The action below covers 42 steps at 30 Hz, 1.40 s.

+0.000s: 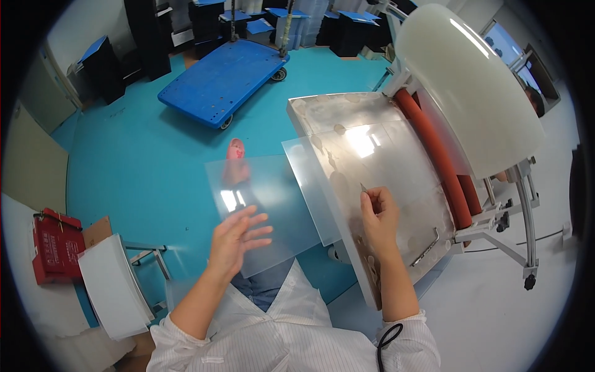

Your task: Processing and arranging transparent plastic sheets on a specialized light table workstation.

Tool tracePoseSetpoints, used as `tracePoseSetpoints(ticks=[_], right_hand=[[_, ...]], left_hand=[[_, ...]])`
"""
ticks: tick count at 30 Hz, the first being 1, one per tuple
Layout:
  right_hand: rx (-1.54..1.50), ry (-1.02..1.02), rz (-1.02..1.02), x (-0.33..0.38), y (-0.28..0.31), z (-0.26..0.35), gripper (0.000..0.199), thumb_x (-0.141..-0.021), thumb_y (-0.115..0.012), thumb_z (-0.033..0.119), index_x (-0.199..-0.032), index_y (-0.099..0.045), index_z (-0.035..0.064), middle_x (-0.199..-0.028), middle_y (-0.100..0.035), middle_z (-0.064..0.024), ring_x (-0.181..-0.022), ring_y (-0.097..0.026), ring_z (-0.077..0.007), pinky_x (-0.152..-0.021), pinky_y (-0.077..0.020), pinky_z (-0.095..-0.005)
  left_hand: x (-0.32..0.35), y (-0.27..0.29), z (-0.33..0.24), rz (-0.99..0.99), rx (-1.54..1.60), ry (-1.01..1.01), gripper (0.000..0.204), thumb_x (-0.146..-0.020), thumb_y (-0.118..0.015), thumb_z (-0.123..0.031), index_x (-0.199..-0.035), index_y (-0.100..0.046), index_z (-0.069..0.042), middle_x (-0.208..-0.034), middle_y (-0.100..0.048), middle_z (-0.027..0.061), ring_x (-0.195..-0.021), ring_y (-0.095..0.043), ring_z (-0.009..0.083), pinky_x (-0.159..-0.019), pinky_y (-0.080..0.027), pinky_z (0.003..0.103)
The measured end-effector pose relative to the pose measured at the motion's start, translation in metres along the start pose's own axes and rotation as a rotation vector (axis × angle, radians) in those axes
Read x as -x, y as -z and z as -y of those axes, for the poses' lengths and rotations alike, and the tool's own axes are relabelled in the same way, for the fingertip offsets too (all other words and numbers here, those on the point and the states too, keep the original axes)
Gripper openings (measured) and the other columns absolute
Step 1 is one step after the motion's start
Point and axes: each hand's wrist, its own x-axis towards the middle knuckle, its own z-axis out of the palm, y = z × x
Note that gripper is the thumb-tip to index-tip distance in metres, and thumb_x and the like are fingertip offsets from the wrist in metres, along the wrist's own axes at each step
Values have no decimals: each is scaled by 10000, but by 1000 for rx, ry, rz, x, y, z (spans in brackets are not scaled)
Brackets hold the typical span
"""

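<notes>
My left hand [237, 239] holds a clear plastic sheet [266, 198] flat from underneath, fingers spread, out over the blue floor. My right hand [379, 214] pinches a small pointed tool [364, 187] and rests on a second translucent sheet [365, 167] lying on the tilted metal plate [322, 108] of a machine. The second sheet overhangs the plate's left edge, next to the held sheet.
A red rubber roller [443, 161] and a large white roll [471, 87] sit along the plate's far side. A blue flat trolley [220, 80] stands on the floor beyond. A stack of white sheets [111, 285] and a red box [56, 245] lie at my left.
</notes>
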Motion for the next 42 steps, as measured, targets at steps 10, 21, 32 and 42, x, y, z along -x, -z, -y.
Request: tracePoseSetpoints(ticks=[10, 21, 32, 42], right_hand=[[32, 69, 39, 0, -2, -17, 104, -908, -623, 109, -868, -571, 29, -731, -533, 29, -663, -483, -43, -601, -390, -195], [98, 54, 47, -7, -6, -6, 89, -895, -630, 100, -872, -594, 22, -713, -560, 14, -646, -510, -54, -586, -407, -208], [364, 185, 123, -116, -70, 2, 156, -795, -647, 128, -789, -636, -28, -679, -644, -136, -625, -621, -208, -614, -485, -326], [607, 181, 188, -125, -105, 22, 125, -758, -632, 100, -769, -647, -24, -724, -654, -179, -702, -653, -318, -668, -515, -391]], left_hand=[[-33, -40, 32, 59, 91, 52, 567, -903, -648, -349, -1266, -484, 55, -1149, -603, 194, -969, -653, 299, -756, -586, 409], [-19, -19, 15, 80, 92, 35, 567, -928, -618, -292, -1306, -440, 91, -1178, -588, 227, -967, -652, 310, -747, -586, 397], [27, 5, -48, -20, -80, 5, 537, -941, -559, -254, -1309, -420, 110, -1149, -593, 271, -943, -663, 362, -713, -594, 437], [52, -3, -84, -106, -165, -51, 486, -923, -554, -212, -1258, -470, 130, -1079, -623, 287, -865, -685, 371, -650, -607, 424]])
